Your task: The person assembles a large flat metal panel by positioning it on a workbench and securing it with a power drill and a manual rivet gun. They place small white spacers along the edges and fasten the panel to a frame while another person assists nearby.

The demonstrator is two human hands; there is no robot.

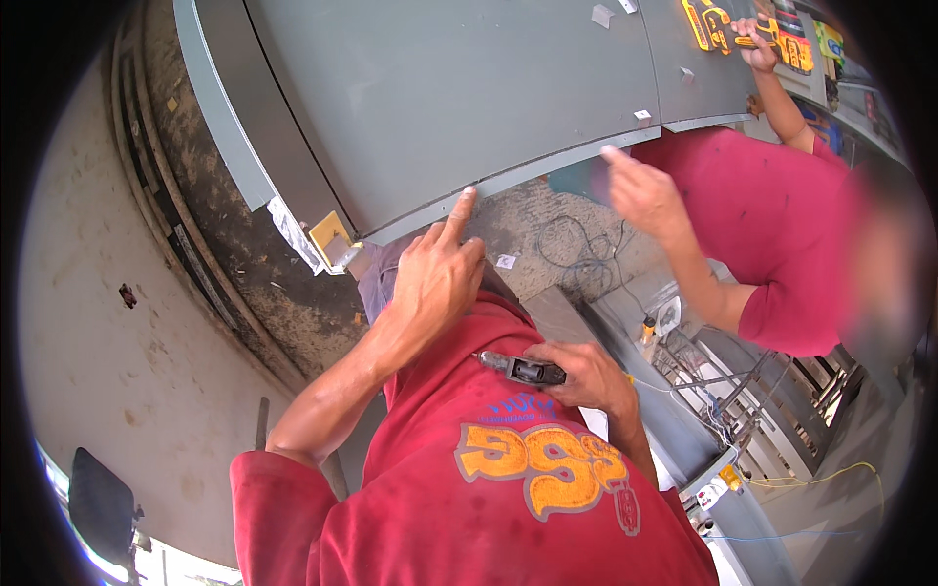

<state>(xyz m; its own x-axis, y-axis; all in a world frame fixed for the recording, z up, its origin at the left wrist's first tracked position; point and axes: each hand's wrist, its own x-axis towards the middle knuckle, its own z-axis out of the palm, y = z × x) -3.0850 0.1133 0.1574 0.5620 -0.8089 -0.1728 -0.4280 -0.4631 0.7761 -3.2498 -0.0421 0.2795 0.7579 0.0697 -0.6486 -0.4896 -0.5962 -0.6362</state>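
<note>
My left hand (440, 273) reaches up to the near edge of a large grey metal panel (449, 88). Its index finger is stretched out, with the tip at the edge strip, and the other fingers are partly bent. Nothing is in this hand. Held close against my red shirt, my right hand (591, 376) is closed around a dark hand tool (528, 370) with a narrow metal tip pointing left. Its exact kind is unclear, since the fingers cover the rear part.
A co-worker in red stands at right, one hand (645, 195) pointing near the panel edge, the other (757, 49) on a yellow power tool (782, 47). Another yellow tool (706, 24) and small metal brackets (642, 116) lie on the panel. Cables (576, 249) cross the floor.
</note>
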